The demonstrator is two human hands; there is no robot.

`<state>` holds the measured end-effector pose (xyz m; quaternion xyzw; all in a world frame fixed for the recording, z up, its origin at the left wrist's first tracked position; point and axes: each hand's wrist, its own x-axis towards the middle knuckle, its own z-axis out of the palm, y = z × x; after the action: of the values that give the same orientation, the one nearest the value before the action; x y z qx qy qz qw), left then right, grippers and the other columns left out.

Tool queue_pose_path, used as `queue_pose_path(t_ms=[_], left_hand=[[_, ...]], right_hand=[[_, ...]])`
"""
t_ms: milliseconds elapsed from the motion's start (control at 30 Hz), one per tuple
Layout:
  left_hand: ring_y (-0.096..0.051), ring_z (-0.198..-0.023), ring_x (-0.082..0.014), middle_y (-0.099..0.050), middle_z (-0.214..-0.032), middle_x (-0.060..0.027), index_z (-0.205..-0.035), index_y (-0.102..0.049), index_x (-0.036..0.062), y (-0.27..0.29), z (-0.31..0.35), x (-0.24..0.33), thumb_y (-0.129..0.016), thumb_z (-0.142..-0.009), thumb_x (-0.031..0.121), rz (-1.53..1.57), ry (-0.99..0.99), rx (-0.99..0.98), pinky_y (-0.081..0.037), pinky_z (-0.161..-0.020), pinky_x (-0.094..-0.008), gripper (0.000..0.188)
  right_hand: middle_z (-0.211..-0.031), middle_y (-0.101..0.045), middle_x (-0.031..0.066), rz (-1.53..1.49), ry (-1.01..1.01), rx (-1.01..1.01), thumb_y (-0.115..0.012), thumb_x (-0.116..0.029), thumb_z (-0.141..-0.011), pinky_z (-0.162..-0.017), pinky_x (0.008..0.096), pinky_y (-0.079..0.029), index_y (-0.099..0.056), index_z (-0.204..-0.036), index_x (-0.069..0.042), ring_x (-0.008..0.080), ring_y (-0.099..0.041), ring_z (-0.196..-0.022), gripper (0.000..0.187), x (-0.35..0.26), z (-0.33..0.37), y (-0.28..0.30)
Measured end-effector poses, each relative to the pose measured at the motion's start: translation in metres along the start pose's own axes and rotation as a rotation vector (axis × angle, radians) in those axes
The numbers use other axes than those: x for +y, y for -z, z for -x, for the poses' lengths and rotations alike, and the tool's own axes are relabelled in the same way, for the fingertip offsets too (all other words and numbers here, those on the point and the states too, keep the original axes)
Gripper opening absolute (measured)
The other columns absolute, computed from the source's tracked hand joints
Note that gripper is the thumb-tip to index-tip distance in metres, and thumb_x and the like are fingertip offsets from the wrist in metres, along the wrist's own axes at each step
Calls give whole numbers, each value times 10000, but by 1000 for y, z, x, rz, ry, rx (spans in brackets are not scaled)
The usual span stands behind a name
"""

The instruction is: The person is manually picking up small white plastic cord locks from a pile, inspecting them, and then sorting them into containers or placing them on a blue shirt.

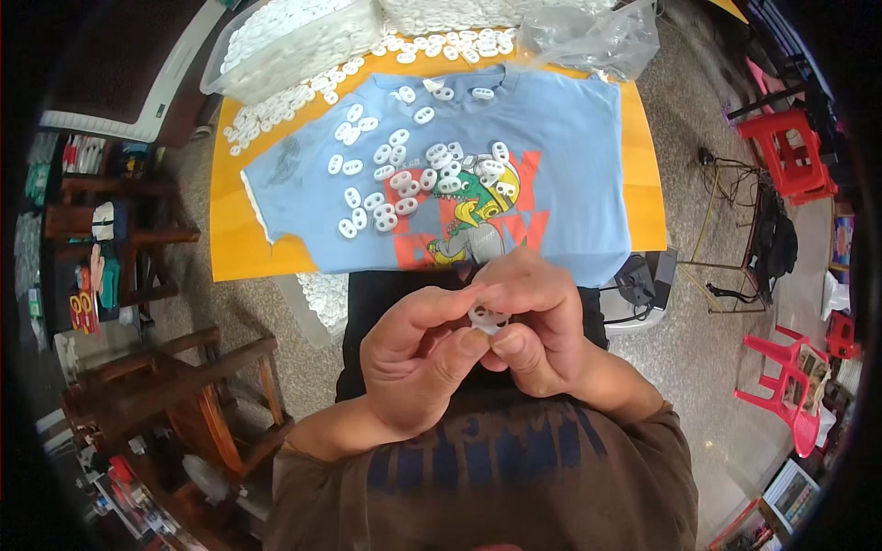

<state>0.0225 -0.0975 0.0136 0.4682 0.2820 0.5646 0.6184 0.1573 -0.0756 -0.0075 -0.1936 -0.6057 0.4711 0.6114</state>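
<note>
Close in front of my body, I hold a small white oval plastic piece with two holes (pixel 487 317) between both hands. The thumb and fingers of my left hand (pixel 413 358) pinch it from one side. My right hand (pixel 542 317) grips it from the other, thumb tip beside the left thumb. Part of the piece is hidden by the fingers. Beyond my hands, a light blue printed T-shirt (pixel 579 174) lies spread on a yellow-orange board (pixel 648 202). Many similar white two-hole pieces (pixel 399 138) are scattered over the shirt.
At the far edge, a clear plastic tub (pixel 303 69) brims with white pieces; more lie loose around it. A clear plastic bag (pixel 593 41) sits at the far right. Below the board stands another tub (pixel 317 308). Wooden furniture (pixel 193 413) is left, red stools (pixel 785 151) right.
</note>
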Motion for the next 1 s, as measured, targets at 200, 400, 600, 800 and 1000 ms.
queue_pose_path(t_ms=[200,400,600,800,1000], left_hand=[[-560,-779,-111,-555,-955,-74,-1122,-493,9,-11,14,11,-546,-857,-28,52,-42,-17,-486,-670,-237,272],[-552,-840,-111,-578,-959,-70,-1073,-500,2,-22,28,19,-575,-847,46,28,-111,77,-445,-772,-248,242],[-542,-873,-122,-553,-985,-71,-1131,-491,-1,-19,35,20,-567,-854,-3,25,-177,-7,-455,-765,-256,288],[-555,-850,-143,-540,-1001,-86,-1147,-485,-4,-22,42,23,-577,-846,-3,71,-214,-19,-461,-749,-258,315],[-539,-902,-115,-563,-985,-73,-1118,-493,-20,-35,49,28,-622,-827,79,-18,-264,27,-413,-819,-241,334]], right_hand=[[-883,-505,84,6,90,-33,-502,-153,-904,-657,305,-394,-432,-1121,-37,179,-455,-726,256,-12,5,-8],[-898,-523,93,36,196,-123,-514,-185,-902,-651,316,-401,-426,-1135,-25,200,-466,-730,296,-22,0,-12],[-877,-535,95,-19,183,-139,-532,-186,-893,-650,326,-414,-430,-1120,-12,209,-480,-723,303,-27,4,-15],[-856,-535,99,-55,181,-181,-543,-152,-884,-636,325,-421,-445,-1089,-7,212,-490,-716,270,-30,6,-18],[-841,-525,103,-60,257,-209,-569,-74,-854,-633,325,-422,-448,-1078,-4,218,-491,-713,264,-34,7,-18]])
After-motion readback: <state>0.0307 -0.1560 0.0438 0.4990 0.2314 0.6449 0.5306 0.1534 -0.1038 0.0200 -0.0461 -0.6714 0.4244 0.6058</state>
